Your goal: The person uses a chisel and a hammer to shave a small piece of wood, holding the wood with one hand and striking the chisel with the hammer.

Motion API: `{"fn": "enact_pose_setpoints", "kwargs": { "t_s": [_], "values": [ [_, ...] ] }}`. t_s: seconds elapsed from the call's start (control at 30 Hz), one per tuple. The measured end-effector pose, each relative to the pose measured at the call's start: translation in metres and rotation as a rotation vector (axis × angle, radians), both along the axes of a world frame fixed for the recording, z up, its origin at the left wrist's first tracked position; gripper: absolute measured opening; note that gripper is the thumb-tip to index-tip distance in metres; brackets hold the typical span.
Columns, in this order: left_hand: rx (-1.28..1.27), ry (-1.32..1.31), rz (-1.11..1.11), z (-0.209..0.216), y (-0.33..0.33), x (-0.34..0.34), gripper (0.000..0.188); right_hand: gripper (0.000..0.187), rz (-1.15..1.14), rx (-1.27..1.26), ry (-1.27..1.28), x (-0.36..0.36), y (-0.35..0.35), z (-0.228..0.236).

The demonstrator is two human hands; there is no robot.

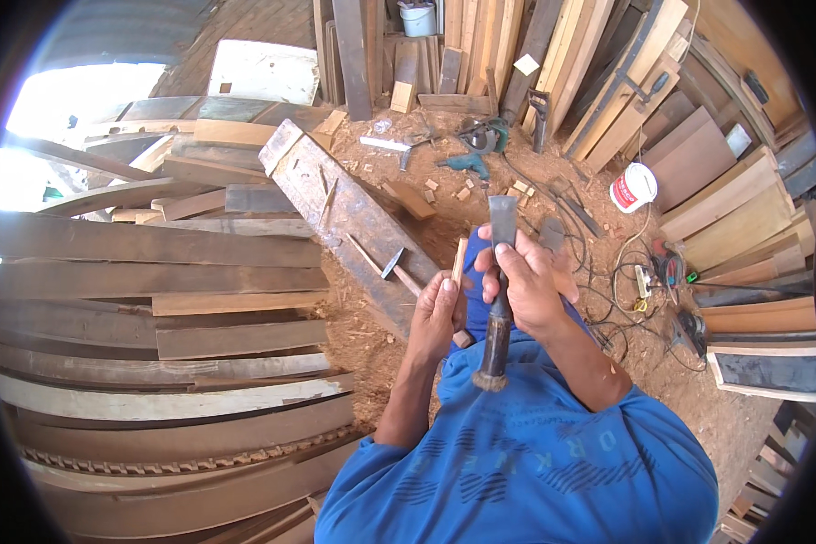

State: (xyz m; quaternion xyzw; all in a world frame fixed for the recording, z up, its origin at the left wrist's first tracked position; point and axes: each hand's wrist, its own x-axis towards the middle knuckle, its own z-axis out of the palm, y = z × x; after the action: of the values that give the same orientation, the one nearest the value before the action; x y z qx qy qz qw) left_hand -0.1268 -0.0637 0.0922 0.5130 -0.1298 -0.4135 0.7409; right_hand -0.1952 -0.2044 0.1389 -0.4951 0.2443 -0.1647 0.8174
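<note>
My left hand (437, 315) is closed around a thin, pale strip of wood (460, 261), which stands up between thumb and fingers. My right hand (533, 283) grips a wide chisel (496, 349) near the base of its blade. The metal blade points up and away from me, and the dark handle hangs down in front of my blue shirt. Both hands are close together over my lap, with strip and blade apart. Just beyond my left hand, a hammer (393, 263) lies on a worn wooden bench plank (304, 190); my hand hides part of its handle.
Long boards (154, 245) are stacked on the left. More planks (480, 45) lean at the back and right. On the shavings-covered floor lie a teal power drill (465, 164), a circular saw (482, 136), a handsaw (540, 118), cables and a white-and-red bucket (634, 188).
</note>
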Motion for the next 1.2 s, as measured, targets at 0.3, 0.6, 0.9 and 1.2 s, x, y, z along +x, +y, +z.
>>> {"fn": "enact_pose_setpoints", "kwargs": {
  "t_s": [0.3, 0.6, 0.9, 1.2],
  "values": [
    [0.192, -0.467, 0.015, -0.002, 0.008, 0.034, 0.017, 0.015, 0.36, 0.532, 0.002, -0.014, 0.054, 0.029],
    [0.219, -0.68, 0.142, 0.025, 0.015, 0.005, 0.02, 0.02, 0.384, 0.33, -0.015, -0.028, 0.054, 0.041],
    [0.153, -0.588, 0.184, 0.016, 0.015, -0.002, 0.023, 0.021, 0.397, 0.298, -0.016, -0.029, 0.051, 0.047],
    [0.263, -0.612, -0.122, 0.014, 0.04, -0.057, 0.017, 0.013, 0.087, 0.075, -0.017, -0.05, 0.029, 0.059]
  ]
}}
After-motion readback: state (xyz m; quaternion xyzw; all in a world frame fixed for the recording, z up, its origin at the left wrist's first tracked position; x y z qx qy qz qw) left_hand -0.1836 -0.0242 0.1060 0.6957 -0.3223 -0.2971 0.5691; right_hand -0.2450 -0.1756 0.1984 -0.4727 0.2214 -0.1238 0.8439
